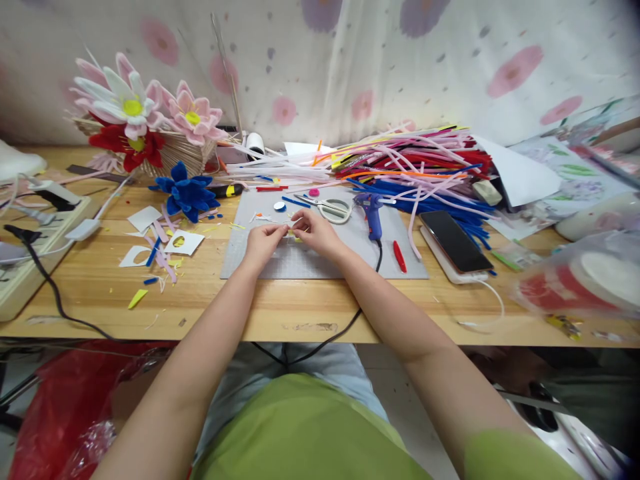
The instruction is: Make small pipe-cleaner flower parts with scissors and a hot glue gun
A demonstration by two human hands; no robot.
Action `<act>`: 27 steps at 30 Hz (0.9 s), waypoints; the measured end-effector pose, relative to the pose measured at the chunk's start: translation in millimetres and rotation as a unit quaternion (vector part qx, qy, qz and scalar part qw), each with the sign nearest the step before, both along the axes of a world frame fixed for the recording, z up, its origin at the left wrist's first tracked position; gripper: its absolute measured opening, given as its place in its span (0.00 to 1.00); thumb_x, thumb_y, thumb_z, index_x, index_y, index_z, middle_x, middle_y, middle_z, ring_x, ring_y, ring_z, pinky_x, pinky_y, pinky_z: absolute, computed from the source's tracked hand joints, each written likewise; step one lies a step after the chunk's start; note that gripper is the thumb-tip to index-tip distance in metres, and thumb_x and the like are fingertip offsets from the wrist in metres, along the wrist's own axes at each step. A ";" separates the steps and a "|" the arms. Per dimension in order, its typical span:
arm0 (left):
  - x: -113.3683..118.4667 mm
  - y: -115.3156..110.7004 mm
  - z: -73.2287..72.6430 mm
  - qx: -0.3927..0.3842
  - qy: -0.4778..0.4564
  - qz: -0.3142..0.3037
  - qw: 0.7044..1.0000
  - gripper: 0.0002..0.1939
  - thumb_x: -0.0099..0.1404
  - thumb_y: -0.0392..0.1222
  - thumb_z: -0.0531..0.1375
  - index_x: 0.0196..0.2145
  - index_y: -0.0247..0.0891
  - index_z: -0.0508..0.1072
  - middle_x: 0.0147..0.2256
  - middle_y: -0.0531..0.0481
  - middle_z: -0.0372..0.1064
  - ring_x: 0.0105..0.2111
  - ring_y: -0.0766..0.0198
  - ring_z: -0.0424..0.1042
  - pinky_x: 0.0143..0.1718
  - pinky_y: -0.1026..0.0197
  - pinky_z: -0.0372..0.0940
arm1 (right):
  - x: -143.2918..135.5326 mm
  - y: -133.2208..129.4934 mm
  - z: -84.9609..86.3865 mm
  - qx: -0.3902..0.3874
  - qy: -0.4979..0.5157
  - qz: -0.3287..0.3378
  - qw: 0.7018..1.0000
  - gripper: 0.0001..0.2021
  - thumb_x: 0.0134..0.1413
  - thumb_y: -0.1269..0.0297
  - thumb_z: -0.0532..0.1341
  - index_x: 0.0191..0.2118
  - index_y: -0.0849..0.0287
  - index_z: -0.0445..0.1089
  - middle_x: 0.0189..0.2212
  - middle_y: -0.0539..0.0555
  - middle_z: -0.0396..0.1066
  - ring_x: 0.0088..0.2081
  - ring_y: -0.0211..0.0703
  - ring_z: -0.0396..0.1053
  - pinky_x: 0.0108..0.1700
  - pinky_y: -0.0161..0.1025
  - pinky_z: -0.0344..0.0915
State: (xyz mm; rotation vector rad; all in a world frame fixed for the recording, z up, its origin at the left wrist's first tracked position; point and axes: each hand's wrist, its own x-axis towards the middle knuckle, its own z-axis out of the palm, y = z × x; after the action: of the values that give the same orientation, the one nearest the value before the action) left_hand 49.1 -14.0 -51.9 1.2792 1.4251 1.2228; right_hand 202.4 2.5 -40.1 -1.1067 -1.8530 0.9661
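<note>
Above the grey cutting mat point(240, 260), my left hand point(266, 243) and my right hand point(319, 235) meet with thumbs and fingertips pinched close together. Something small and yellowish shows just under the right fingertips, but its kind is too small to make out. Past the hands lie white-handled scissors point(336, 211), a small blue-and-white disc point(280, 207) and a pink disc point(313, 193). A blue hot glue gun point(371, 217) rests to the right of my right hand, its cord running toward the table's front edge. A red piece point(399, 257) lies near the mat's right side.
Fuzzy pipe cleaners point(400, 157) are heaped at the back. Fuzzy flowers point(133, 110) and a blue one point(184, 191) stand back left, above paper scraps point(185, 242). A power strip point(30, 247) is far left. On the right are a phone point(456, 241) and a bagged cup point(580, 280).
</note>
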 end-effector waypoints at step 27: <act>11.5 -2.8 11.6 -0.006 -0.141 0.118 0.983 0.06 0.50 0.40 0.64 0.21 0.35 0.75 0.25 0.51 0.72 0.29 0.66 0.69 0.33 0.61 0.65 | -24.1 -8.7 -1.5 -0.214 0.284 -0.068 0.932 0.18 0.38 0.69 0.64 0.37 0.56 0.58 0.24 0.42 0.67 0.28 0.31 0.68 0.33 0.33 0.65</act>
State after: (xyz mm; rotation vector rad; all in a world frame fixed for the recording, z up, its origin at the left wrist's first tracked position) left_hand 60.5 -16.8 -40.2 0.9035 1.3987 1.4847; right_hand 178.2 -6.2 -41.6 -1.0362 -1.1126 1.4672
